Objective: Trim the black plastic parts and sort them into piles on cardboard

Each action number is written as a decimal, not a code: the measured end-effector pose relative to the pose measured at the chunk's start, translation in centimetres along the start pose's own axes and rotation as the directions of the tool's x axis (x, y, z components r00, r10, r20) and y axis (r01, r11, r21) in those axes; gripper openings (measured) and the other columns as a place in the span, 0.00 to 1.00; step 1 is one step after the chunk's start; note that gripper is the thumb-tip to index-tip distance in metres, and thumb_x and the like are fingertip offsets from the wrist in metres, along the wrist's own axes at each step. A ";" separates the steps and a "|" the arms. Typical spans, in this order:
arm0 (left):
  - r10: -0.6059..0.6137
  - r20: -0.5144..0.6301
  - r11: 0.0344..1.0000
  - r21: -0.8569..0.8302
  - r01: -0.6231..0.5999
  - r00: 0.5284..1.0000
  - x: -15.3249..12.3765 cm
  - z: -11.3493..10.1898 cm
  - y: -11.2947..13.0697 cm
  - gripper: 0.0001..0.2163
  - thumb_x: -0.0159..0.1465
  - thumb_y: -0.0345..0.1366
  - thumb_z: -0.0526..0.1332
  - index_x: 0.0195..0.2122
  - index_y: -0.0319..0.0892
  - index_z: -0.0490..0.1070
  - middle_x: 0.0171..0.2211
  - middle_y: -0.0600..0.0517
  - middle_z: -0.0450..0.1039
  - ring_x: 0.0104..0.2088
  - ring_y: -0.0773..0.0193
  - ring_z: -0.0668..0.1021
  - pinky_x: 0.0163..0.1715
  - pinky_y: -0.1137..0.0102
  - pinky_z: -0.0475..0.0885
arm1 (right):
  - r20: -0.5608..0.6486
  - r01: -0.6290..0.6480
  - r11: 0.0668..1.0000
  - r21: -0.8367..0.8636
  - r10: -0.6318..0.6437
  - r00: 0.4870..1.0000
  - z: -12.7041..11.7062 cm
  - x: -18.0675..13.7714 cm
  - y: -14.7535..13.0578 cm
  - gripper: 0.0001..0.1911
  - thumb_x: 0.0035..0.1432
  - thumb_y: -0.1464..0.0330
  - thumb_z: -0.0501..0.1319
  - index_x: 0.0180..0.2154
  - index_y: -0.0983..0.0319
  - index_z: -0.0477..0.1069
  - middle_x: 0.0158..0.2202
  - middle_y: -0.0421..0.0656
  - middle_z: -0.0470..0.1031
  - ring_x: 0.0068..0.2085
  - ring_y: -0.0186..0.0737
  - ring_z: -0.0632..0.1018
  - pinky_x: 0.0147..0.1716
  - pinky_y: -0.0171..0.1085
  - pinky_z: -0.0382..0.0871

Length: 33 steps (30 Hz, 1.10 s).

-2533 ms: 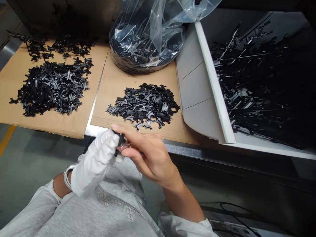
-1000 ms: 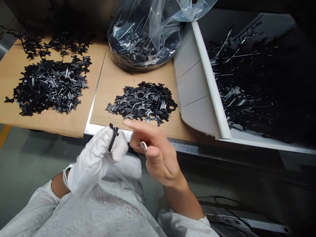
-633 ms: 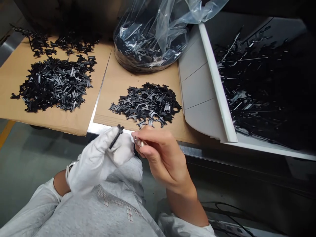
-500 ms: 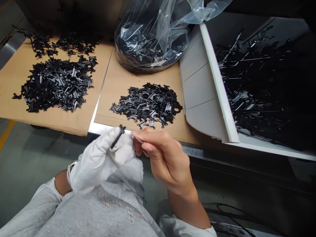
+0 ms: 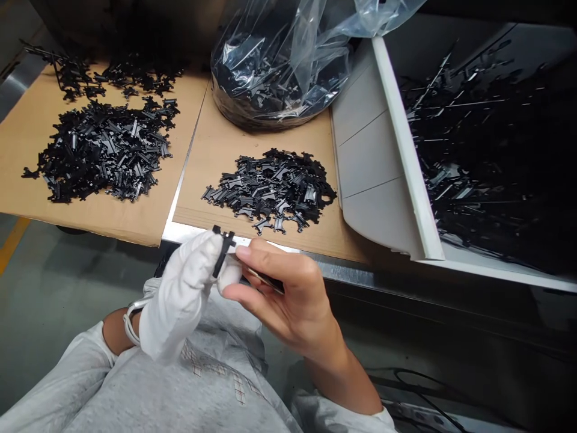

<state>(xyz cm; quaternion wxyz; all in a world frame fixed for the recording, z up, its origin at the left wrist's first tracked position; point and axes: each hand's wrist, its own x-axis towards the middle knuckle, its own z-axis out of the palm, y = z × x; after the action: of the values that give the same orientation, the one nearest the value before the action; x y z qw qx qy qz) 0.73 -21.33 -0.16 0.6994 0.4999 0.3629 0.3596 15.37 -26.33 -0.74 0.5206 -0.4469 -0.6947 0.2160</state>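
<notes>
My left hand (image 5: 184,288) wears a white glove and pinches a small black plastic part (image 5: 222,249) upright between its fingertips, just in front of the table edge. My bare right hand (image 5: 282,294) is closed around a thin metal blade-like tool (image 5: 264,278), its tip held against the part. Beyond the hands, a pile of the same black parts (image 5: 270,189) lies on brown cardboard (image 5: 216,150).
A larger pile of black parts (image 5: 101,150) lies on cardboard at the left. A clear plastic bag (image 5: 283,66) of parts stands at the back. A white box (image 5: 396,150) at the right holds tangled black plastic runners. The table's metal edge (image 5: 342,273) runs across.
My right hand swung away from the part, then came back, and its tool is again at the part. My left hand kept its hold and turned the part slightly.
</notes>
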 end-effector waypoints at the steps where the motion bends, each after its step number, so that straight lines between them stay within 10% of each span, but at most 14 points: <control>1: 0.001 -0.013 1.000 0.031 -0.001 1.000 0.0 0.0 0.0 0.16 0.71 0.47 0.59 0.29 0.47 0.73 0.26 0.53 0.75 0.29 0.63 0.78 0.38 0.66 0.79 | 0.003 0.005 1.000 -0.021 -0.005 1.000 0.0 0.1 0.0 0.16 0.71 0.64 0.62 0.58 0.55 0.67 0.32 0.37 0.73 0.27 0.33 0.72 0.25 0.33 0.68; 10: 0.167 -0.103 0.965 0.220 -0.141 0.981 -1.0 -1.1 -1.9 0.12 0.69 0.46 0.63 0.48 0.52 0.81 0.48 0.53 0.84 0.53 0.59 0.83 0.58 0.66 0.79 | -0.064 0.072 0.984 -0.164 -0.084 0.994 0.5 0.5 0.2 0.15 0.70 0.64 0.62 0.57 0.54 0.70 0.26 0.34 0.68 0.22 0.32 0.63 0.20 0.34 0.59; 22: 0.118 -0.113 0.977 0.192 -0.094 0.987 -1.3 -2.4 -3.8 0.12 0.68 0.45 0.63 0.50 0.52 0.78 0.54 0.52 0.82 0.61 0.56 0.79 0.69 0.58 0.68 | -0.076 0.087 0.979 -0.182 -0.102 0.992 0.8 0.9 0.1 0.14 0.69 0.67 0.63 0.55 0.52 0.69 0.23 0.33 0.61 0.21 0.34 0.60 0.19 0.36 0.56; 33: 0.254 -0.096 0.940 0.260 -0.223 0.962 -0.9 -1.3 -2.1 0.14 0.72 0.46 0.58 0.52 0.52 0.80 0.47 0.55 0.84 0.52 0.63 0.84 0.56 0.73 0.79 | -0.098 0.092 0.968 -0.232 -0.117 0.988 0.9 0.7 0.2 0.11 0.72 0.65 0.60 0.53 0.57 0.71 0.24 0.33 0.63 0.22 0.32 0.61 0.19 0.34 0.57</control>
<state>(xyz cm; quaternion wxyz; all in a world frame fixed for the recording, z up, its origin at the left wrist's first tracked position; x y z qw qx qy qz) -0.51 -21.99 -2.32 0.5583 0.5991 0.3854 0.4252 14.52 -25.48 -0.82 0.5145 -0.4775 -0.7075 0.0822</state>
